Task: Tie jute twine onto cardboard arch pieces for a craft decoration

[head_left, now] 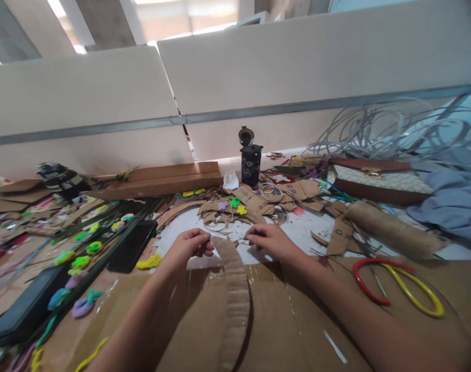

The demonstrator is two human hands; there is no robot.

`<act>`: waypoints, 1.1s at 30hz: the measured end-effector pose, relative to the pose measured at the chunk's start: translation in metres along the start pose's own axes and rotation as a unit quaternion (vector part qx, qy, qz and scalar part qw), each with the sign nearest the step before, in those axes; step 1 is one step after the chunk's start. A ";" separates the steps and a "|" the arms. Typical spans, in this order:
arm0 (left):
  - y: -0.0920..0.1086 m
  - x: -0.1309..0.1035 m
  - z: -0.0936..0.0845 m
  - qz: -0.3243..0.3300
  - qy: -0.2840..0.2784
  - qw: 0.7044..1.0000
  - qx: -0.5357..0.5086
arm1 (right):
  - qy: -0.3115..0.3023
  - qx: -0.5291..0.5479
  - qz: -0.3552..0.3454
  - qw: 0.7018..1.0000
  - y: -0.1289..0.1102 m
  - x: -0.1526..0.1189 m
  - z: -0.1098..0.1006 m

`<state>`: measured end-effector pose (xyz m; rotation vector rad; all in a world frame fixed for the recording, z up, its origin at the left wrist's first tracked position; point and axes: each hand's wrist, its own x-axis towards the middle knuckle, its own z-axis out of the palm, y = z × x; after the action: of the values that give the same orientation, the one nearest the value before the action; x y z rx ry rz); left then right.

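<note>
A curved cardboard strip [235,289] lies between my hands on a large sheet of cardboard [274,315], its far end near my fingertips. My left hand [192,244] is closed in a pinch just left of that end; what it holds, if anything, is too small to tell. On the other side, my right hand [272,242] also pinches, with a thin whitish bit at its fingertips that I cannot make out. Just beyond sits a twine-wrapped band [233,211] with green, yellow and purple flowers.
Red-and-yellow-handled scissors [394,284] and a burlap roll [394,227] are at right. A black bottle [251,164] with its lid up stands behind. Phones [132,247] and fuzzy flowers [80,262] crowd the left. A handbag [378,178] sits back right.
</note>
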<state>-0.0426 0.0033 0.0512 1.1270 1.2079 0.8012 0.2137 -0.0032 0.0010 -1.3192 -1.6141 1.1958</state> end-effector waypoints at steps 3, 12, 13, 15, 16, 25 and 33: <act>0.002 -0.001 -0.005 -0.007 0.058 0.994 -0.088 | -0.029 0.085 0.043 0.995 -0.001 0.000 0.000; -0.006 -0.020 -0.005 -0.035 0.166 0.958 -0.231 | -0.123 0.182 0.099 0.971 -0.007 -0.009 0.000; -0.009 -0.024 -0.004 -0.034 0.166 0.955 -0.244 | -0.128 0.178 0.098 0.971 -0.007 -0.011 0.000; -0.017 -0.032 -0.004 -0.030 0.161 0.950 -0.265 | -0.140 0.163 0.093 0.972 -0.008 -0.012 0.000; -0.021 -0.036 -0.004 -0.029 0.158 0.948 -0.274 | -0.146 0.156 0.088 0.973 -0.009 -0.012 -0.001; -0.057 -0.070 -0.010 -0.053 0.073 0.944 -0.316 | -0.173 0.125 0.120 0.970 -0.005 -0.038 -0.009; -0.052 -0.085 0.000 -0.096 0.081 0.954 -0.271 | -0.083 -0.075 0.036 0.993 -0.009 -0.065 -0.006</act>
<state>-0.0653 -0.0906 0.0266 0.4946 1.1137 1.0090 0.2307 -0.0662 0.0128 -1.4122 -1.8181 1.2773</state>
